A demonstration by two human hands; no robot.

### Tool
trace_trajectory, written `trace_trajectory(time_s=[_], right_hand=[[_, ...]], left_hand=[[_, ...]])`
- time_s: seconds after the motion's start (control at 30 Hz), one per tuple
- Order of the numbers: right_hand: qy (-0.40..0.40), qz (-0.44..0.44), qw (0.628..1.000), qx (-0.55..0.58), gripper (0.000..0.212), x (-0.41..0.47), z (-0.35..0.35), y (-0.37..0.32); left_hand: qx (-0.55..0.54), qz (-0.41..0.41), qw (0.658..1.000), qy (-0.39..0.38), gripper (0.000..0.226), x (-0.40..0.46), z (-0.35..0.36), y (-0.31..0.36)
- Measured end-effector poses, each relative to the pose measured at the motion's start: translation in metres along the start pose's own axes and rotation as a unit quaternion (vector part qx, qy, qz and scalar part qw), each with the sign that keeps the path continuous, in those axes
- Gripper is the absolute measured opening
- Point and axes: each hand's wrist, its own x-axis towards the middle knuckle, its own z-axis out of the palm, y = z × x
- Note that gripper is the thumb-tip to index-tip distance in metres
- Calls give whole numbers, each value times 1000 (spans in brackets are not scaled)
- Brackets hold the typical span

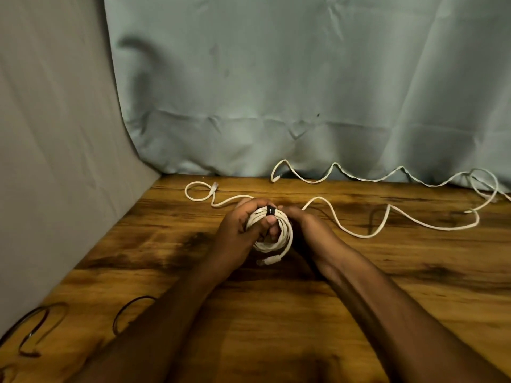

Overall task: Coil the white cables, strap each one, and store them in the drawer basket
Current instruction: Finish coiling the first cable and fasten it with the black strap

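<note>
Progress: one coiled white cable (pixel 272 230), black strap (pixel 270 210) around its top, is gripped by left hand (pixel 237 230) and right hand (pixel 307 228) above the wooden table (pixel 276 313). Two loose white cables (pixel 359 233) remain uncoiled beyond. Drawer basket not visible.

I see a wooden tabletop (pixel 359 313) with a warm brown grain and dark, smoky patches running across it. Behind its far edge hangs a pale blue-green cloth (pixel 276 78), creased and wrinkled, bunching where it meets the wood. Along the left edge a plain grey cloth (pixel 49 161) slopes down. The light is dim and warm, leaving soft shadows on the backdrop.
</note>
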Motion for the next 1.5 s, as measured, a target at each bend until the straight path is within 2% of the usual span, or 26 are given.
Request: trace_trajectory(time_s=[0.13,0.3,0.4,0.47,0.53,0.6,0.77,0.93,1.03,1.17,1.3,1.43,1.5], right_hand=[[9,10,1000,-13,51,3,-2,1],[11,22,1000,-10,44,1,-2,-4],[26,30,998,49,47,2,-5,-5],[48,22,994,94,37,0,-4,-5],[92,-33,989,108,20,-5,1,-3],[139,-113,981,70,12,-8,6,-1],[203,-236,949,-43,3,-7,3,0],[226,-345,898,-154,8,-11,5,2],[190,-403,867,-223,10,-12,3,1],[106,-373,888,-248,15,-14,3,-2],[41,-377,882,-279,19,-14,-3,-9],[2,-312,931,-192,17,-13,-9,-16],[-12,-293,941,-168,14,-13,-11,-19]], left_hand=[[-1,-4,1000,9,20,0,0,1],[20,12,1000,-2,22,-2,2,6],[24,24,999,-16,22,-2,6,5],[11,9,1000,-18,21,-3,9,4],[-3,-10,1000,-14,17,-3,10,4],[-17,-26,999,-11,16,-3,11,3],[-55,-81,995,-35,22,-4,17,6],[-22,-70,997,-38,17,-3,15,10],[1,-53,999,-8,16,-4,9,7],[21,-42,999,4,15,-6,2,3],[14,-49,998,22,14,-3,-1,3],[15,-51,999,4,16,-2,-2,-2],[18,-44,999,-5,15,-2,-2,-2]])
